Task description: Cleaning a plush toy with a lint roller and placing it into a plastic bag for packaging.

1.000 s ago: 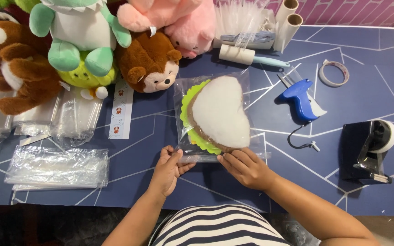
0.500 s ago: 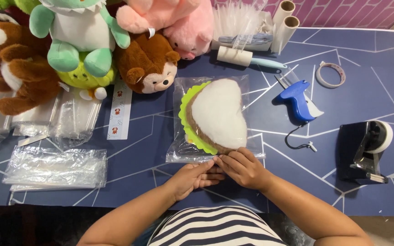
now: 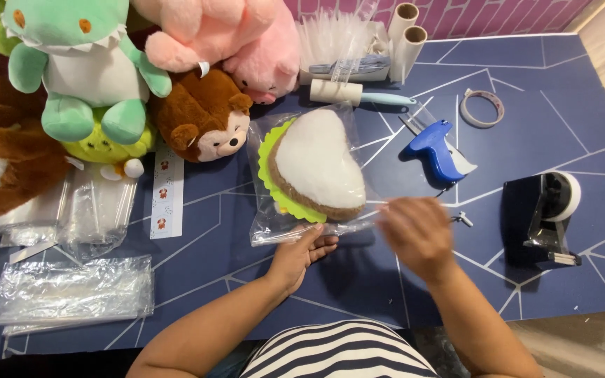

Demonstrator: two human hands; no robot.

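On blue table, bagged plush lies (mouth apparently unsealed); left hand presses bag edge, right hand open, blurred.

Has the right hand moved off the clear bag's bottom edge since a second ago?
Yes. The right hand, blurred, has swung right, away from the clear plastic bag toward the black tape dispenser; the left hand stays at the bag's edge.

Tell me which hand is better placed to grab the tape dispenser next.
Right. The right hand hovers, blurred, between the bagged plush and the black tape dispenser on that side, while the left hand rests on the bag's near edge.
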